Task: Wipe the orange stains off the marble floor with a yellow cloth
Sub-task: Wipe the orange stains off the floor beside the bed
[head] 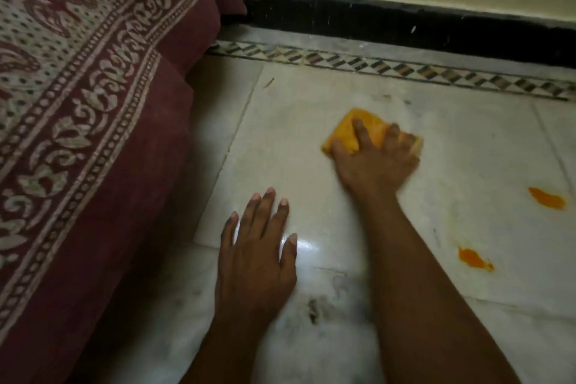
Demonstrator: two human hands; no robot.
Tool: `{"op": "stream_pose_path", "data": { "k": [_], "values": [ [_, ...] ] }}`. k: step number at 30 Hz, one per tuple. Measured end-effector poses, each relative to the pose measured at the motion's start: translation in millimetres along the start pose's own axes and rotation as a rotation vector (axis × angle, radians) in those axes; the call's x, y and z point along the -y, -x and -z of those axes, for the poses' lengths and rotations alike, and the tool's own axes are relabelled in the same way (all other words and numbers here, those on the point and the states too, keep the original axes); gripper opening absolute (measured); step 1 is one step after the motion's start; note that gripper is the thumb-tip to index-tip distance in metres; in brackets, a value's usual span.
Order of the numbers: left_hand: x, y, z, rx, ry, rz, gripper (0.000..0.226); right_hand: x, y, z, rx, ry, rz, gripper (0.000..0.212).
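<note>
While the left hand [255, 256] rests flat with fingers spread on the marble floor [280, 134], the right hand [375, 159] presses the bunched yellow cloth [367, 128], mid-wipe. Two orange stains [547, 198] [473, 258] remain rightward; next, likely, a sweep toward them.

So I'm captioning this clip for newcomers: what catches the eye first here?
The right hand pressing a yellow cloth on the marble floor mid-frame. Then two orange stains to its right, and the left hand flat on the floor beside a maroon patterned bedspread.
</note>
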State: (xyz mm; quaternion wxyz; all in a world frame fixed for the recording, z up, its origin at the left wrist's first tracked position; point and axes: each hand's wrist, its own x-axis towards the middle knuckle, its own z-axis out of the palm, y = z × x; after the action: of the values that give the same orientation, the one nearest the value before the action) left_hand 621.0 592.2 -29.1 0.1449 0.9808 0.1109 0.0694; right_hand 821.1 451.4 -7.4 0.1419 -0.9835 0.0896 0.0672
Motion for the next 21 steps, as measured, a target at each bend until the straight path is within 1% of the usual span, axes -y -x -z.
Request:
{"op": "stream_pose_path", "data": {
  "k": [1, 2, 4, 5, 7, 9, 11, 13, 14, 15, 16, 18, 20, 21],
  "values": [
    [0.2, -0.6, -0.2, 0.003, 0.004, -0.003, 0.058, 20.5, -7.0, -2.4, 0.022, -0.014, -0.012, 0.076],
    [1.5, -0.4, 0.5, -0.004, 0.011, -0.001, 0.058, 40.8, -7.9, -7.0, 0.04, -0.014, 0.041, 0.075],
    [1.1, -0.8, 1.3, -0.015, 0.008, -0.011, 0.057, 55.1, 4.3, -16.0, 0.036, -0.021, 0.233, 0.07],
    [0.7, -0.8, 1.8, -0.012, 0.01, -0.01, 0.057, 46.2, 18.9, -17.8, 0.021, -0.024, 0.309, 0.067],
    [-0.5, -1.4, 4.0, -0.015, 0.022, -0.002, 0.058, 3.6, 59.0, -17.3, -0.039, -0.018, 0.37, 0.066],
    [-0.8, -1.0, 4.4, -0.015, 0.023, -0.007, 0.058, -50.5, 95.9, -11.3, -0.086, 0.016, 0.306, 0.07],
    [0.3, -1.7, 4.2, -0.027, 0.025, -0.014, 0.057, -81.4, 89.7, 1.4, -0.078, 0.05, 0.145, 0.072],
    [0.9, -0.7, 2.3, -0.031, 0.03, -0.016, 0.058, -78.1, 56.8, 10.8, -0.058, 0.025, -0.012, 0.071],
    [1.4, -0.9, 1.3, -0.03, 0.031, -0.017, 0.058, -65.3, 38.2, 12.3, -0.032, 0.001, -0.046, 0.07],
    [1.6, -0.4, 0.9, -0.025, 0.032, -0.016, 0.059, -49.9, 27.6, 12.2, 0.003, -0.01, -0.036, 0.07],
    [1.9, -0.3, 1.1, -0.025, 0.034, -0.013, 0.059, -36.4, 26.5, 8.5, 0.016, -0.004, 0.016, 0.069],
    [2.1, -0.2, 2.5, -0.025, 0.044, -0.011, 0.06, -30.4, 53.4, -7.4, -0.016, 0.021, 0.194, 0.066],
    [-1.4, 0.7, 4.8, -0.017, 0.058, -0.015, 0.062, -60.9, 112.9, -15.1, -0.079, 0.028, 0.332, 0.064],
    [-1.5, 0.2, 6.4, -0.009, 0.059, -0.017, 0.063, -83.5, 139.2, -15.3, -0.117, 0.02, 0.347, 0.065]
  ]
}}
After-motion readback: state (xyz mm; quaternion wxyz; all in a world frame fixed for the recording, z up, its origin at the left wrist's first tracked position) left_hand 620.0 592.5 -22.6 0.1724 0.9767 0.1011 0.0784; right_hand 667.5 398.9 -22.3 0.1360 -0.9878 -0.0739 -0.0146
